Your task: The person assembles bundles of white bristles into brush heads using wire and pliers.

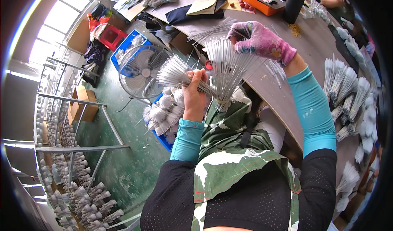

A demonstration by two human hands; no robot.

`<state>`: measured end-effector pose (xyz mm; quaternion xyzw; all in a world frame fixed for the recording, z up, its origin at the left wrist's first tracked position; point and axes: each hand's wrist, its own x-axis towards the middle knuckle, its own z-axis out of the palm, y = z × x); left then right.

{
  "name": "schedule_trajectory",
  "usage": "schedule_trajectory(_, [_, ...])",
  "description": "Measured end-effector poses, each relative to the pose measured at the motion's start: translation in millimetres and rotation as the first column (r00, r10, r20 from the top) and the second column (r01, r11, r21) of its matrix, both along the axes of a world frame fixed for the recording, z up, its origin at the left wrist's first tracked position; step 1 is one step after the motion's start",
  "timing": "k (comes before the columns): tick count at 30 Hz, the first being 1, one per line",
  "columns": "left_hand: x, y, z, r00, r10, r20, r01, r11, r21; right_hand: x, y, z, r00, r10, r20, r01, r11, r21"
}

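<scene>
My left hand (195, 92), bare, with a teal sleeve on the forearm, grips a bundle of thin wire brushes (177, 72) whose white bristle ends point left. My right hand (259, 41) wears a pink flowered glove and pinches the top of a fanned sheaf of bare metal wires (227, 69). The sheaf narrows to a tied base just right of my left hand. Both hands are held above my lap, over a green and white apron (229, 149).
A brown worktable (303, 55) curves along the right with bundles of white brushes (348, 96), a black flask (294, 4) and an orange tray (258, 0). A standing fan (140, 70), blue crates of brushes (163, 112) and metal racks (69, 149) stand on the green floor at left. Another person's hand (332, 2) shows at the far top right.
</scene>
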<state>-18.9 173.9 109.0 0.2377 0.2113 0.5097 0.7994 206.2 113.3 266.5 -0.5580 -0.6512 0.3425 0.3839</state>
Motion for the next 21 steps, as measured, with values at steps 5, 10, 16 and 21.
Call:
schedule_trajectory(5, [4.3,-11.1,19.4,0.991,-0.136,-0.012,0.136,0.968,0.21,-5.6,3.4,4.1,0.999,0.024,0.026,-0.025,0.999,0.032])
schedule_trajectory(10, [9.9,-19.0,29.7,0.967,-0.166,-0.193,0.221,0.926,0.307,-10.4,7.5,4.4,0.997,0.03,0.064,-0.034,0.998,0.053])
schedule_trajectory(16, [4.7,-11.6,14.9,0.984,-0.145,-0.106,0.165,0.963,0.214,-5.1,5.5,-6.9,1.0,-0.023,0.002,0.023,0.999,0.029])
schedule_trajectory(21, [5.4,-13.7,12.8,0.986,-0.148,-0.082,0.164,0.954,0.252,-1.7,7.8,-13.2,1.0,-0.009,0.008,0.009,1.0,0.005])
